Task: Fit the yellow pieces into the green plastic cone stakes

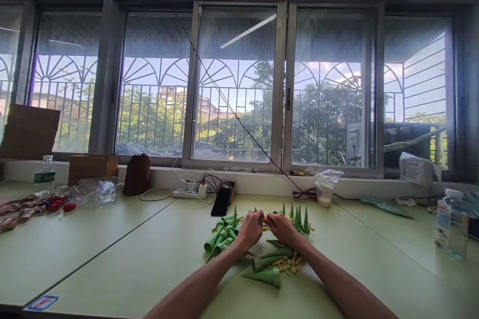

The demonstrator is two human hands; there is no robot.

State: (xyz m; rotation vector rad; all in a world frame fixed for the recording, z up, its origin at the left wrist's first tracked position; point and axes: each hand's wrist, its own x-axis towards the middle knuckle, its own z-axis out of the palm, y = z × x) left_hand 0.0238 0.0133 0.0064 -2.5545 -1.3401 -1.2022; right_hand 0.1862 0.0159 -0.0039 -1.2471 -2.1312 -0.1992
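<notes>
My left hand (250, 228) and my right hand (281, 227) meet above the table, fingers curled in a pinch. Whatever lies between the fingertips is too small and covered to make out. Left of my left hand is a heap of green plastic spikes with wide collars (220, 239). Under my wrists lie more spikes, the nearest a green pointed spike (264, 276) on its side. Small yellow T-shaped plastic pieces (287, 263) are scattered beside it. Beyond my right hand, several green spikes (299, 218) stand point up among more yellow pieces.
A black phone (221, 202) leans near a power strip (185, 193) at the window sill. A plastic bottle (451, 224) stands at the right, a bagged cup (325, 192) at the back. On the left are a brown pouch (136, 174), a cardboard box (92, 168) and another bottle (45, 177).
</notes>
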